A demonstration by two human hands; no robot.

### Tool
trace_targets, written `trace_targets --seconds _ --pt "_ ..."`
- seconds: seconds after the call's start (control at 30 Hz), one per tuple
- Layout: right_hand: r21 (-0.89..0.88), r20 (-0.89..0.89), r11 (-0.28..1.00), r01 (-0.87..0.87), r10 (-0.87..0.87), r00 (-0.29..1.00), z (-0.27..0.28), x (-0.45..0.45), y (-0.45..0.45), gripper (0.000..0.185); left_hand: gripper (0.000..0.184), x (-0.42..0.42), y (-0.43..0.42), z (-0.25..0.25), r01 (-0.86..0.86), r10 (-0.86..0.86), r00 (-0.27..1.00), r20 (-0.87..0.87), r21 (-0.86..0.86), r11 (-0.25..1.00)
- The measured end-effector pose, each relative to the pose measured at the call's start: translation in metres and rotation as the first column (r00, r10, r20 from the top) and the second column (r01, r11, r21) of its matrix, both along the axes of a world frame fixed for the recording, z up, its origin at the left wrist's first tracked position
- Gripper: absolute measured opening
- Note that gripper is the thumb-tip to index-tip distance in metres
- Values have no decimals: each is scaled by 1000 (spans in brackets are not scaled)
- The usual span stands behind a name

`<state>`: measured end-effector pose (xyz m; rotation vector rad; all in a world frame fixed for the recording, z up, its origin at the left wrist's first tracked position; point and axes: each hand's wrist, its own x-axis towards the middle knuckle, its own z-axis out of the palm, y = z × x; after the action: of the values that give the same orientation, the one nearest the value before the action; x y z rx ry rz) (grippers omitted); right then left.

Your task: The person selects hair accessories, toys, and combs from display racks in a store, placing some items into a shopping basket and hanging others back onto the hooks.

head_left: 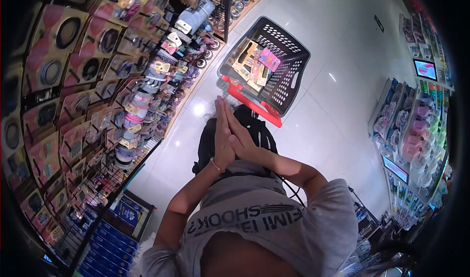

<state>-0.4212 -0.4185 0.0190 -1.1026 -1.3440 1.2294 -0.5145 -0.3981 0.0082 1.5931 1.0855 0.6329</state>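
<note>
A: Quick, left to right. What have you got from where you're standing?

B: One wire rack (229,8). Carded hair ties (66,32) hang along its left edge, overlapping; can't count. Blue boxes (110,247), one stack, lower left corner. Headbands (134,118), many, packed toward the rack's right edge.

A: Hands?

B: Two, one person's. Left hand (223,137) first, one thin wristband (216,164) below it. Right hand (245,141) laid against it. Palm to palm, flat, fingers straight, both free of any grip.

A: Under them?

B: Something black; bag or clothing, can't tell.

A: Basket?

B: One dark basket (286,86), on the floor (338,101) just beyond the fingertips, near the rack's right edge. One red handle (269,113) along its near edge. Inside, toward its left wall: one pink packet (269,59), plus yellowish packs (245,57), overlapped, count unclear.

A: Last bit?

B: Past the floor's right edge: two lit screens (425,70), pink goods (416,125), green goods (435,115), too crowded to count.
</note>
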Motion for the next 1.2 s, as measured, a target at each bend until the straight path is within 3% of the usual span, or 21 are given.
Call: trace_targets --seconds 0.23,0.37,0.43,0.57,0.73,0.97,1.2 --pt "-48 18 978 202 -202 979 -31 87 15 63 58 94 20 -45 96 -116 989 -97 -190 977" --pt "-180 33 942 282 -280 959 -58 131 15 57 55 137 24 -67 83 -139 975 -174 -294 952" --pt "-370 56 882 293 -294 954 -72 143 8 52 53 149 23 -73 73 -154 964 -216 -340 938" --pt "-478 66 819 318 -327 943 -98 154 -5 47 52 164 22 -74 40 -160 949 -271 -400 916" --pt "-473 30 809 349 -381 924 -105 153 -6 45 49 171 22 -68 -12 -101 897 -431 -252 968" --pt "-425 22 836 347 -374 927 -103 153 -2 41 46 174 20 -62 -127 40 909 -414 -184 975" --pt "-356 98 863 358 -346 933 -93 151 5 37 42 166 12 -74 -165 175 927 -332 60 985"
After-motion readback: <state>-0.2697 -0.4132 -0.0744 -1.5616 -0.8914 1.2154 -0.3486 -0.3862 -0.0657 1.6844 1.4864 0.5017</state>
